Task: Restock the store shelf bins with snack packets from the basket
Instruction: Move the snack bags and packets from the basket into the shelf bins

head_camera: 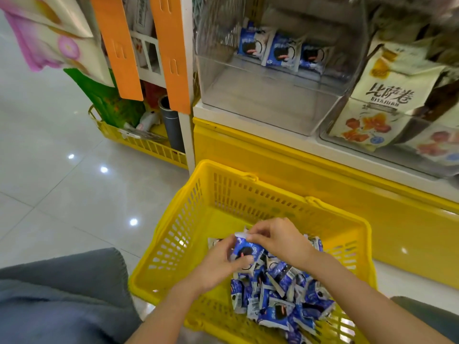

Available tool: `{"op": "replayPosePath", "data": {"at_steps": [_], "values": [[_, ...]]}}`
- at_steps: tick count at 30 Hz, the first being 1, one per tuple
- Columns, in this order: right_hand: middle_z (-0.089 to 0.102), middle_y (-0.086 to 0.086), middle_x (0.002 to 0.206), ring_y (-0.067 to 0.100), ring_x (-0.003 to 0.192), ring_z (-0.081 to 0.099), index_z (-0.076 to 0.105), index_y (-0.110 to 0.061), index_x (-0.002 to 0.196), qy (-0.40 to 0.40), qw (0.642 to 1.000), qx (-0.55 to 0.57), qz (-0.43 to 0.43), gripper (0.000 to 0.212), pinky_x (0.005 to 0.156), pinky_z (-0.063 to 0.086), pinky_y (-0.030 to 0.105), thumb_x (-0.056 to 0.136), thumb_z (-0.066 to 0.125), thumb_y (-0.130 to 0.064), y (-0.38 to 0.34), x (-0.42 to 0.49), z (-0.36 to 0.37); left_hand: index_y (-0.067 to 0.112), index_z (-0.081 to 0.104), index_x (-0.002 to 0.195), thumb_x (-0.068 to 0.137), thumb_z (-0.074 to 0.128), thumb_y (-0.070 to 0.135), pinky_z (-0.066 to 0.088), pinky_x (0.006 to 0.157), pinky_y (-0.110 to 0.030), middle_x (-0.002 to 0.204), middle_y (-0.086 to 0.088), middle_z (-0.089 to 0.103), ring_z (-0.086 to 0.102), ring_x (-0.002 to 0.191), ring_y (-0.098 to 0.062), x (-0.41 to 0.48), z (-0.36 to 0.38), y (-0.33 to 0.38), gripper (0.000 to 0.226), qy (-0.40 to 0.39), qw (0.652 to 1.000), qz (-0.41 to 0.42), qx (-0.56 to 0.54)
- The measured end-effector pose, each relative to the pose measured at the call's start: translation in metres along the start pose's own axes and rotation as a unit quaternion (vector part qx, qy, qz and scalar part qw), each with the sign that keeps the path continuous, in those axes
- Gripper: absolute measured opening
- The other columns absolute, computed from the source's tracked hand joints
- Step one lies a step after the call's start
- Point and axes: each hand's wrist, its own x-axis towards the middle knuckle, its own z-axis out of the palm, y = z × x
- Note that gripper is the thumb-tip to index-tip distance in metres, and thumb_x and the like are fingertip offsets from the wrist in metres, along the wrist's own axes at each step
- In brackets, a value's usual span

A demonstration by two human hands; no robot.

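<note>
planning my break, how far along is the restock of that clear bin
Early. Done: three blue packets stand at the back of the clear bin, the rest of its floor bare. In hand: the left hand and right hand hold a single packet above the yellow basket. Left: the heap of packets in the basket.

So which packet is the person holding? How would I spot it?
Find the yellow basket on the floor and its heap of blue snack packets. The packet is at the heap's far end, the only one pinched between left hand and right hand.
</note>
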Motion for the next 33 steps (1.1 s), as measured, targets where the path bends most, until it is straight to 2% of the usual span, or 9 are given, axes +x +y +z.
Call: {"op": "replayPosePath", "data": {"at_steps": [3,6,9,13,18,23,27,30,33], "values": [[0.065,-0.019,0.075,-0.014,0.067,0.057,0.074,-0.019,0.089,0.009,0.998,0.063,-0.003,0.013,0.064,0.042,0.006,0.087,0.064,-0.027,-0.003,-0.006,-0.005,0.017,0.056,0.102,0.082,0.069,0.022,0.047,0.067,-0.016,0.088,0.005,0.063,0.059,0.075,0.001,0.000,0.010,0.004,0.024,0.013,1.000,0.022,-0.013],[0.069,-0.013,0.079,-0.004,0.071,0.063,0.069,-0.022,0.086,0.057,0.980,0.180,0.059,0.009,0.067,0.046,0.010,0.090,0.061,-0.022,0.020,-0.009,-0.007,0.018,0.058,0.105,0.083,0.068,0.024,0.051,0.077,-0.017,0.098,0.007,0.067,0.063,0.086,-0.001,0.002,0.011,0.006,0.025,0.017,0.999,0.020,-0.022],[0.068,0.000,0.105,0.011,0.094,0.063,0.064,-0.015,0.106,0.052,0.985,0.050,0.154,0.015,0.078,0.046,0.012,0.093,0.058,-0.019,0.066,-0.016,0.012,0.026,0.057,0.103,0.084,0.067,0.028,0.049,0.079,-0.015,0.100,0.012,0.066,0.063,0.090,0.001,0.004,0.009,0.000,0.021,0.049,0.999,-0.005,-0.011],[0.034,0.008,0.147,0.024,0.133,0.035,0.033,-0.013,0.142,-0.074,0.963,-0.071,0.249,0.054,0.108,0.034,0.033,0.095,0.055,-0.023,0.124,-0.036,0.050,0.029,0.056,0.088,0.083,0.068,0.028,0.043,0.065,-0.006,0.084,0.019,0.063,0.060,0.075,0.010,0.010,0.006,-0.012,0.013,0.088,0.996,-0.026,0.003],[0.014,0.006,0.153,0.027,0.140,0.020,0.012,-0.011,0.149,-0.089,0.961,-0.116,0.233,0.080,0.114,0.026,0.031,0.088,0.064,-0.025,0.139,-0.044,0.081,0.032,0.055,0.097,0.082,0.068,0.029,0.046,0.069,-0.009,0.096,0.017,0.065,0.062,0.083,0.008,0.015,0.003,-0.020,0.021,0.093,0.994,-0.048,-0.014],[0.032,0.012,0.146,0.030,0.132,0.035,0.018,-0.013,0.148,-0.136,0.943,-0.149,0.266,0.085,0.106,0.037,0.037,0.083,0.070,-0.031,0.140,-0.039,0.081,0.032,0.055,0.100,0.081,0.069,0.026,0.046,0.069,-0.009,0.101,0.012,0.066,0.062,0.088,0.005,0.017,0.001,-0.026,0.024,0.092,0.993,-0.065,-0.030],[0.057,0.009,0.115,0.027,0.108,0.054,0.045,-0.011,0.125,-0.158,0.945,-0.114,0.264,0.055,0.086,0.047,0.037,0.083,0.068,-0.039,0.134,-0.043,0.074,0.029,0.055,0.107,0.084,0.067,0.025,0.044,0.066,-0.009,0.103,0.010,0.064,0.060,0.093,0.000,0.015,0.000,-0.025,0.026,0.104,0.990,-0.086,-0.038],[0.044,-0.001,0.074,0.017,0.071,0.051,0.041,-0.018,0.103,-0.100,0.962,-0.074,0.244,0.031,0.062,0.038,0.029,0.091,0.057,-0.041,0.117,-0.044,0.067,0.028,0.049,0.108,0.090,0.059,0.029,0.038,0.060,-0.009,0.106,0.010,0.059,0.055,0.087,0.003,0.011,0.001,-0.020,0.021,0.100,0.988,-0.120,-0.015],[0.037,0.001,0.069,0.016,0.059,0.036,0.044,-0.014,0.092,-0.003,0.976,-0.040,0.212,0.031,0.054,0.030,0.028,0.092,0.052,-0.044,0.084,-0.040,0.054,0.025,0.042,0.114,0.094,0.052,0.029,0.044,0.058,-0.011,0.112,0.006,0.052,0.050,0.087,-0.005,0.007,0.008,-0.011,0.023,0.098,0.980,-0.175,-0.006]]}}
